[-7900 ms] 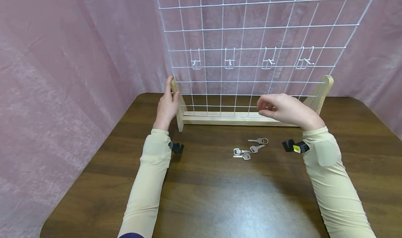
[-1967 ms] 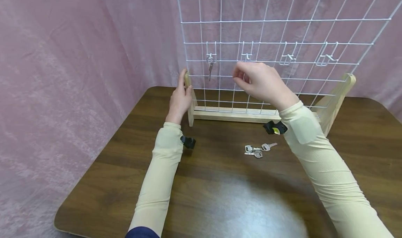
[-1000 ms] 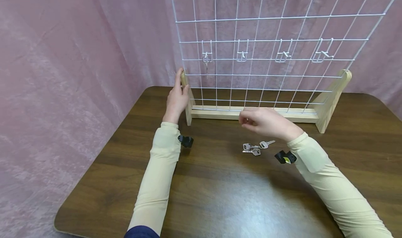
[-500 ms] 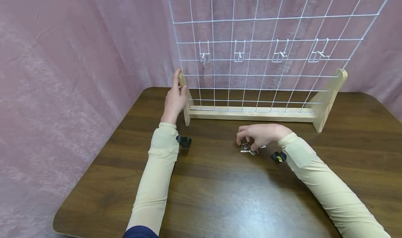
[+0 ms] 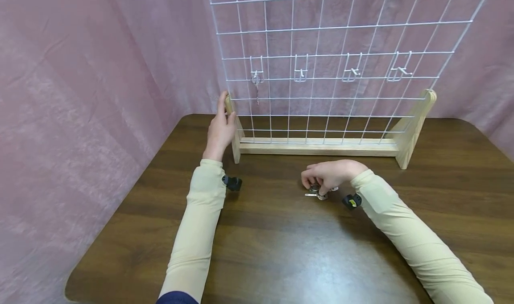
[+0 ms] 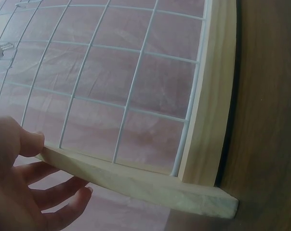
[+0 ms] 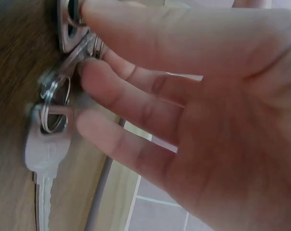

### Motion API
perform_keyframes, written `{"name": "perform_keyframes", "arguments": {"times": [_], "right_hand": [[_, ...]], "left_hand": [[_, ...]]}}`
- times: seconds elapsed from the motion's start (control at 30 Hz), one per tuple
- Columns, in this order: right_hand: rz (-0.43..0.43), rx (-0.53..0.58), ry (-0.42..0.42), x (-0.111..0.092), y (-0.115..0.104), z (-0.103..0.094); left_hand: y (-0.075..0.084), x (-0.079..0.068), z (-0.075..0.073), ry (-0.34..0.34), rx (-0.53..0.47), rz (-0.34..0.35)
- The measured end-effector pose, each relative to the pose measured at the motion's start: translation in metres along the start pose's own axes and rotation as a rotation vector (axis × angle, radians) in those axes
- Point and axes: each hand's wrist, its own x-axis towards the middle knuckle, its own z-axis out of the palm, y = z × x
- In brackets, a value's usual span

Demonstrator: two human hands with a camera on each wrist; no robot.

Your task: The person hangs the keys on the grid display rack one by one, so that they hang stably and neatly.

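My left hand (image 5: 219,132) grips the wooden end support (image 6: 136,187) of a white wire grid rack, thumb on one side and fingers on the other. My right hand (image 5: 331,174) is down at the small group of silver keys (image 5: 310,195) on the table. Seen from the right wrist, the thumb and fingertips pinch at a key (image 7: 78,55) with a ring, partly hidden by the fingers. Another key (image 7: 48,149) with its own ring lies beside the fingertips, apart from them. One ringed key (image 5: 257,92) hangs from the leftmost white hook (image 5: 256,67).
Three more white hooks, with the nearest hook (image 5: 300,74) right of the hung key, sit along the same row of the wire grid (image 5: 317,99). A wooden crossbar (image 5: 317,149) joins the rack's supports. A pink curtain (image 5: 120,72) hangs behind the brown table (image 5: 257,250).
A ringed key has come onto the leftmost hook since the oldest frame. My right hand has moved from the grid down to the keys. The left hand keeps its grip on the support.
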Motion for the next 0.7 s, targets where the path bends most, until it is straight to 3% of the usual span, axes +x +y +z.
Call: {"name": "perform_keyframes", "arguments": {"times": [0.27, 0.5, 0.7], "right_hand": [[0.026, 0.117, -0.050, 0.000, 0.009, 0.000], [0.002, 0.093, -0.031, -0.005, 0.016, -0.004], [-0.025, 0.032, 0.045, -0.012, 0.020, -0.009]], "left_hand": [[-0.002, 0.001, 0.001, 0.007, -0.001, -0.005], [-0.002, 0.001, 0.002, 0.018, 0.013, 0.009], [-0.002, 0.001, 0.003, 0.018, 0.022, 0.020]]}}
